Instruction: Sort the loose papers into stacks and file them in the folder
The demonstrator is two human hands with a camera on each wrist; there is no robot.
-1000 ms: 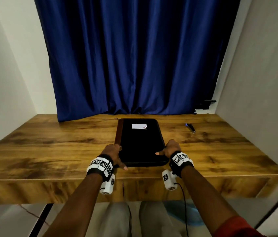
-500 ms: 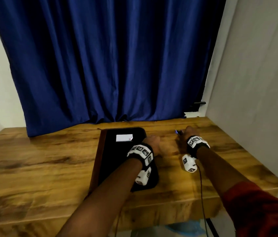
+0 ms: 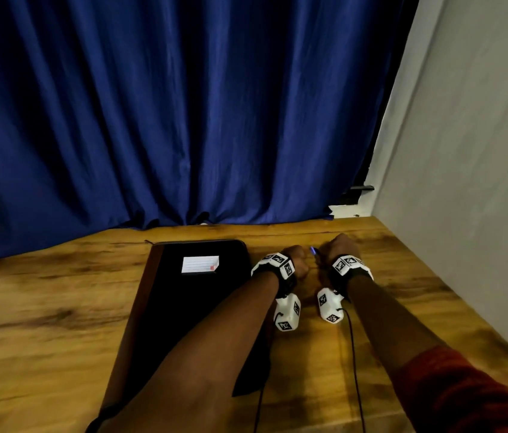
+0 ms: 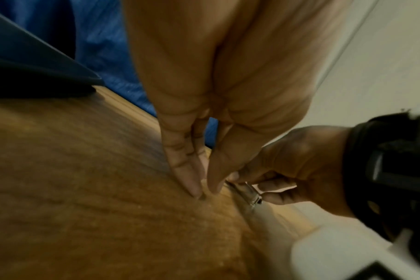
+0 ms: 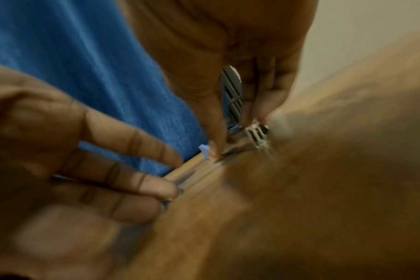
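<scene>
One folder [image 3: 193, 295] on one table [image 3: 43, 323] | right hand [image 3: 341, 246] pinches one pen [image 3: 313, 251] | left hand [image 3: 297, 260] fingers straight, touching table

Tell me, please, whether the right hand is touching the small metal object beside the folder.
Touching. The left wrist view shows the right hand pinching the small metal object between thumb and fingers, with no gap.
</scene>
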